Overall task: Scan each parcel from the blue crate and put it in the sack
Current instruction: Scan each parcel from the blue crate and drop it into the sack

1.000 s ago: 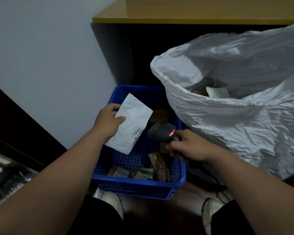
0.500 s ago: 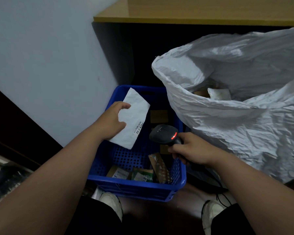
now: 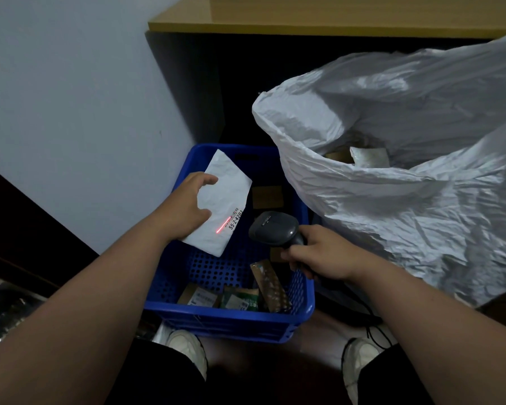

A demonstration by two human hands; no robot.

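Observation:
My left hand (image 3: 187,204) grips a flat white parcel (image 3: 225,200) by its left edge, above the blue crate (image 3: 231,317). A red scan line lies across the parcel's label. My right hand (image 3: 316,255) grips a black handheld scanner (image 3: 273,228), its head pointing left at the parcel. Several small parcels (image 3: 237,296) lie in the crate, along its near wall and at the back. The white sack (image 3: 392,200) stands open to the right of the crate, with a few parcels (image 3: 365,154) visible inside.
A pale wall (image 3: 70,112) runs along the left. A wooden tabletop (image 3: 304,21) overhangs at the back, dark underneath. My two white shoes (image 3: 187,349) are on the floor before the crate. The scanner's cable (image 3: 368,317) trails on the floor at right.
The parcel has shifted up and left, deeper over the crate. The scanner has lowered slightly, and a red scan line now shows on the parcel's label.

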